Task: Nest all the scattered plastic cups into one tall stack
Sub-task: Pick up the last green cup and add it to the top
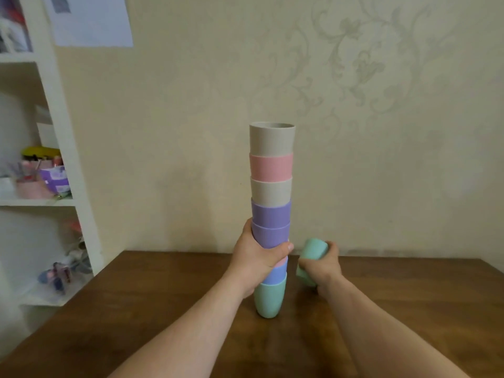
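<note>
A tall stack of nested plastic cups (271, 192) stands upright at the middle of the wooden table (152, 301). From the top it runs beige, pink, beige, two purple, then pink, blue and a mint green cup at the bottom. My left hand (256, 260) is wrapped around the stack's lower part, covering the cups there. Just to the right, my right hand (323, 268) holds a single mint green cup (312, 255), tilted with its base pointing up and away. That cup is apart from the stack.
A beige patterned wall rises right behind the table. At the left stands a white shelf unit (62, 148) with boxes, small containers and toys on its shelves. A paper sheet (90, 20) hangs at the upper left.
</note>
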Tool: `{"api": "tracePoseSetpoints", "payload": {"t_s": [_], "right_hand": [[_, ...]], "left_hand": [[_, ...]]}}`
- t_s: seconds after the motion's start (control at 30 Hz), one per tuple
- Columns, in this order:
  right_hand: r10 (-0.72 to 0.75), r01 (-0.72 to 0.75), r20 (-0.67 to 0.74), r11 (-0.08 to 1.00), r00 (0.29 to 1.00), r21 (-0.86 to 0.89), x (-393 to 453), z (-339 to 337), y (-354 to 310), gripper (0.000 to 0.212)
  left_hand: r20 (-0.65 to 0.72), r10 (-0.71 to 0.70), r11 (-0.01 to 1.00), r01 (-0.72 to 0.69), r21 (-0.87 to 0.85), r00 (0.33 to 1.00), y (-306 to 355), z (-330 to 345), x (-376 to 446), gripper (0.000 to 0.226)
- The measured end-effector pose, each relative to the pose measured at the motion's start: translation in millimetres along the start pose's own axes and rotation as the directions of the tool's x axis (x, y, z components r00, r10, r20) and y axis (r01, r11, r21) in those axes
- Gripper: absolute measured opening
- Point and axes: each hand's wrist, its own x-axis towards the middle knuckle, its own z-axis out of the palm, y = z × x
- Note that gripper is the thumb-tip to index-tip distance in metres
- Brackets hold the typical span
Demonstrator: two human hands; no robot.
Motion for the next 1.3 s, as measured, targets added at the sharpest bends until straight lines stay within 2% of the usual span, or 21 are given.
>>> {"api": "tracePoseSetpoints", "payload": {"t_s": [0.07, 0.17, 0.23, 0.3, 0.4, 0.5, 0.57, 0.63, 0.73, 0.9, 1.0, 1.13, 1.3], "right_hand": [[0.016, -0.021, 0.029, 0.978, 0.999, 0.205, -8, -21, -13, 0.083], [0.042, -0.107, 0.138, 0.859, 0.99, 0.501, -28, -54, -63, 0.055], [-0.088, -0.006, 0.164, 0.866, 0.982, 0.5, -47, -75, -105, 0.05], [-0.269, 0.18, 0.158, 0.886, 0.95, 0.427, -71, -88, -145, 0.055], [-0.479, 0.394, 0.109, 0.814, 0.871, 0.426, -109, -97, -199, 0.068], [-0.544, 0.394, 0.057, 0.673, 0.837, 0.626, -142, -101, -243, 0.073], [-0.578, 0.4, 0.04, 0.612, 0.815, 0.682, -161, -102, -262, 0.071], [-0.624, 0.475, 0.014, 0.608, 0.781, 0.636, -174, -101, -271, 0.071], [-0.713, 0.613, 0.033, 0.625, 0.7, 0.483, -185, -94, -272, 0.082], [-0.788, 0.754, 0.149, 0.616, 0.598, 0.23, -188, -90, -264, 0.09], [-0.782, 0.768, 0.186, 0.621, 0.595, 0.155, -183, -85, -252, 0.088], [-0.721, 0.67, 0.201, 0.692, 0.663, 0.27, -170, -75, -231, 0.084], [-0.733, 0.658, 0.212, 0.676, 0.647, 0.332, -172, -69, -227, 0.078]], "left_hand": [[-0.004, 0.001, 1.0, -0.001, 0.001, 1.0, 3, 0, -5, 0.064], [0.01, -0.012, 1.0, 0.012, -0.003, 1.0, 11, -1, -12, 0.056], [0.003, -0.018, 1.0, 0.018, 0.0, 1.0, 15, 1, -17, 0.055], [-0.008, -0.024, 1.0, 0.024, -0.006, 1.0, 19, 5, -24, 0.054], [-0.018, -0.031, 0.999, 0.031, -0.024, 0.999, 26, 11, -37, 0.054], [0.009, -0.034, 0.999, 0.034, 0.002, 0.999, 33, 14, -54, 0.051], [0.034, -0.038, 0.999, 0.038, -0.007, 0.999, 34, 15, -61, 0.052], [0.038, -0.037, 0.999, 0.037, 0.005, 0.999, 37, 16, -67, 0.052], [0.047, -0.041, 0.999, 0.04, 0.031, 0.998, 42, 17, -73, 0.05], [0.053, -0.048, 0.998, 0.045, 0.045, 0.997, 44, 16, -75, 0.052], [0.061, -0.045, 0.997, 0.042, 0.06, 0.997, 45, 17, -75, 0.049], [0.071, -0.036, 0.997, 0.03, 0.075, 0.997, 46, 16, -74, 0.041], [0.085, -0.038, 0.997, 0.032, 0.072, 0.996, 47, 16, -73, 0.037]]}}
